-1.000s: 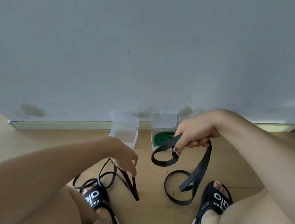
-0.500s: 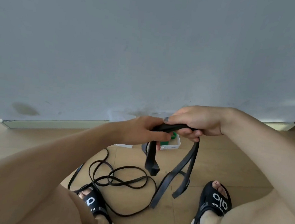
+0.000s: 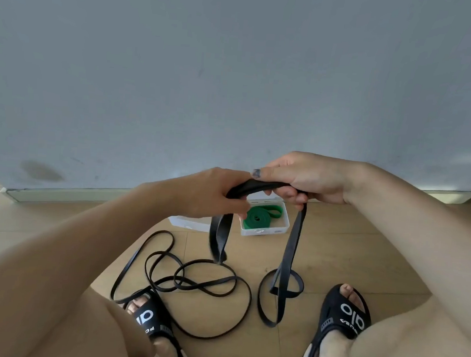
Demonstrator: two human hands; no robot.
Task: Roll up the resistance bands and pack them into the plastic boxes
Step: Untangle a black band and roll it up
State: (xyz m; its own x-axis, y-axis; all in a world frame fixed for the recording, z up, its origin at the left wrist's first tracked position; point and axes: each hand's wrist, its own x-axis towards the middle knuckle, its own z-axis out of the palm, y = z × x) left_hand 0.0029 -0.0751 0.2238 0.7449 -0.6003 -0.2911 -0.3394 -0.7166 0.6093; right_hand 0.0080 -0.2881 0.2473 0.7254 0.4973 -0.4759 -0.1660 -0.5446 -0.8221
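Both hands pinch the wide black band, stretched crosswise between the left hand and right hand just above the green-filled box, its long tails hanging floorward, the left hand nearer the short end.

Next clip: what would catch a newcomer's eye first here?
Both hands, left hand and right hand, grip a wide black band at centre, its ends hanging to the floor. Behind them, a rolled green band sits in an open plastic box. A thin black band sprawls between the sandals.
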